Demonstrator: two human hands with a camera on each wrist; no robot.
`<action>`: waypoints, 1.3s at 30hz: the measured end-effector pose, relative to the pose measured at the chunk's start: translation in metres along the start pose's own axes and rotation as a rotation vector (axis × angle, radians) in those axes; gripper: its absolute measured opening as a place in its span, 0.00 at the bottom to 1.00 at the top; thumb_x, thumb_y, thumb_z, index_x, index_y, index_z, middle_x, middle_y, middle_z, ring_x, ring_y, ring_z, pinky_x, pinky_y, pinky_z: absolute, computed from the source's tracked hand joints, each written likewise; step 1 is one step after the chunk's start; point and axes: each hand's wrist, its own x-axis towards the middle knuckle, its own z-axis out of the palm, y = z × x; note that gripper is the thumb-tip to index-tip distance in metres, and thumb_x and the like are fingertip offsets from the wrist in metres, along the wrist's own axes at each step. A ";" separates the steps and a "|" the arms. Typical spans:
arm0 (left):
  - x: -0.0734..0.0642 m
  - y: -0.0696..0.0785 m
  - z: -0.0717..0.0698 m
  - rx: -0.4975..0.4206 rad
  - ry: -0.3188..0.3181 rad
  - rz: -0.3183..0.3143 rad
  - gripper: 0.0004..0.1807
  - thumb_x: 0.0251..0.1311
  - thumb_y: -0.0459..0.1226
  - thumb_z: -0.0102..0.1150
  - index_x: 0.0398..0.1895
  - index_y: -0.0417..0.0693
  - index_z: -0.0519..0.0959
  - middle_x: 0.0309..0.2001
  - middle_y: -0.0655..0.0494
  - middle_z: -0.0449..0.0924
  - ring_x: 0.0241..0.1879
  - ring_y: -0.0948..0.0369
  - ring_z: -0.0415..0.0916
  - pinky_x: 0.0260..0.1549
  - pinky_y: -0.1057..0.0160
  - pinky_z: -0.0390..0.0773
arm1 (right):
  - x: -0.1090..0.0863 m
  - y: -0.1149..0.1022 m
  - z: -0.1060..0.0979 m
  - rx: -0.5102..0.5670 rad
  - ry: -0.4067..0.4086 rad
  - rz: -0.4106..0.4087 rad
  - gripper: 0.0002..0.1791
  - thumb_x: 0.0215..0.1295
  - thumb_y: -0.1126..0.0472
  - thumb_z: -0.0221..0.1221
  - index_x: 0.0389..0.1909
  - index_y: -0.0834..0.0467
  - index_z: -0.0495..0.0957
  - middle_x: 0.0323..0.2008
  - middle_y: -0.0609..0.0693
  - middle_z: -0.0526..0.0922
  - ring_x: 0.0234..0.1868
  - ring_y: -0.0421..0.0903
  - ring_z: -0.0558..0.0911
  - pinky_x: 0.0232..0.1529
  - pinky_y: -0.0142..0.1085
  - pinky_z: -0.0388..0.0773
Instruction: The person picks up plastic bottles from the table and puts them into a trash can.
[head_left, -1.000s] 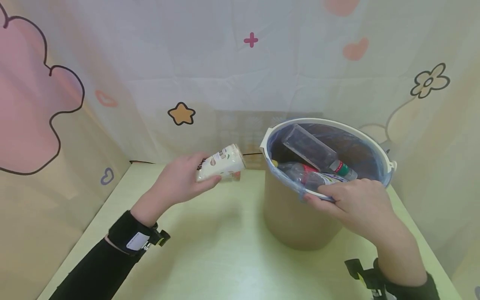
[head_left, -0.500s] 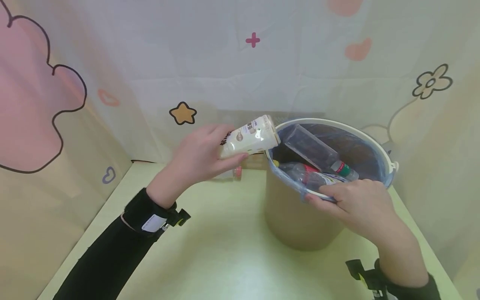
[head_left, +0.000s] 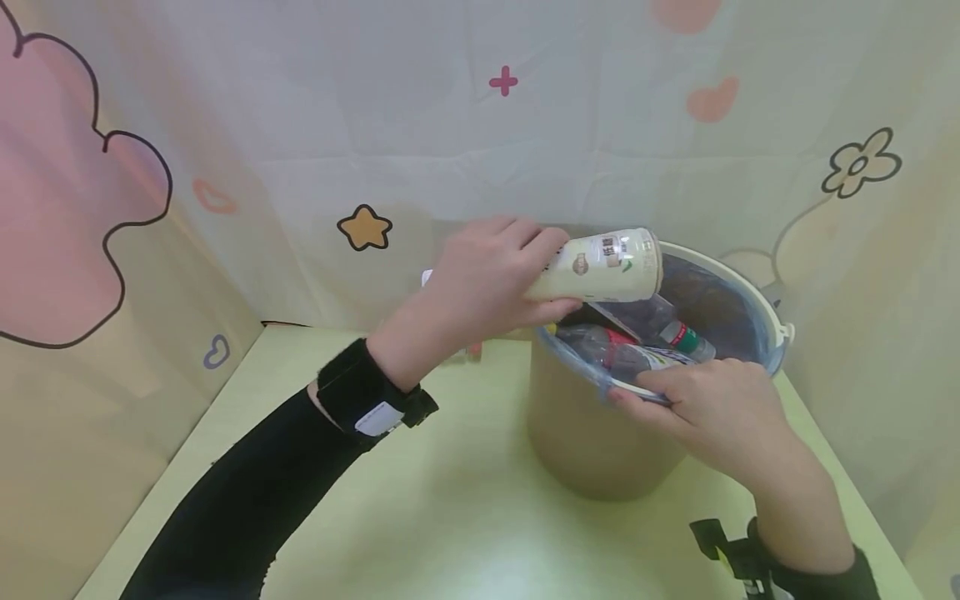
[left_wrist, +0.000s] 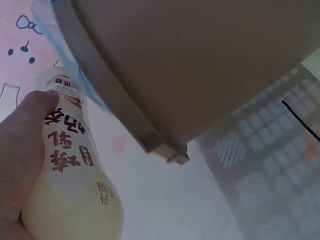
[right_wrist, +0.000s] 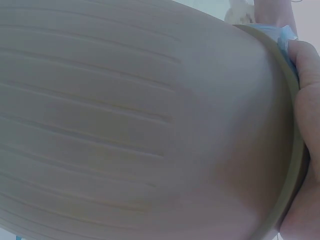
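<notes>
A cream-coloured milk tea bottle [head_left: 611, 265] with a printed label lies sideways in my left hand [head_left: 487, 279]. The hand grips it, and its base end juts over the left part of the bin's opening. In the left wrist view the bottle [left_wrist: 75, 160] is beside the bin's rim, with the thumb along it. My right hand [head_left: 723, 417] holds the front rim of the beige bin [head_left: 600, 442], its thumb outside over the blue liner [head_left: 577, 362]. Inside the bin are a clear bottle with a green cap [head_left: 686, 340] and a clear bottle with a red label [head_left: 600, 343].
The bin stands on a pale green table [head_left: 450, 500]. Behind my left forearm, a red-capped object [head_left: 474, 352] lies near the table's back edge, mostly hidden. A patterned curtain [head_left: 420, 125] hangs around the back and sides. The bin's handle joint [head_left: 784, 332] protrudes at right.
My left hand has carried the milk tea bottle rightward and up, from left of the bin to over its opening. The right hand and bin have stayed in place.
</notes>
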 end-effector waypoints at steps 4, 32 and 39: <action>0.011 0.009 0.009 0.029 -0.030 0.052 0.31 0.50 0.61 0.58 0.44 0.46 0.79 0.37 0.53 0.83 0.35 0.56 0.77 0.32 0.59 0.80 | -0.001 0.000 0.000 -0.007 -0.006 0.002 0.26 0.51 0.38 0.61 0.08 0.42 0.57 0.06 0.34 0.52 0.10 0.35 0.53 0.11 0.33 0.45; 0.048 0.044 0.067 0.103 -0.402 0.090 0.30 0.52 0.65 0.55 0.50 0.55 0.76 0.44 0.58 0.79 0.45 0.57 0.72 0.42 0.57 0.76 | 0.002 0.000 0.003 -0.001 0.030 -0.020 0.27 0.51 0.39 0.60 0.07 0.43 0.56 0.06 0.34 0.51 0.09 0.34 0.51 0.11 0.32 0.43; 0.052 0.047 0.070 0.092 -0.431 0.131 0.30 0.53 0.65 0.52 0.50 0.57 0.76 0.42 0.60 0.80 0.44 0.58 0.72 0.46 0.58 0.74 | 0.002 -0.001 0.002 0.011 0.032 -0.013 0.26 0.51 0.40 0.61 0.07 0.42 0.57 0.06 0.33 0.52 0.09 0.34 0.51 0.12 0.32 0.44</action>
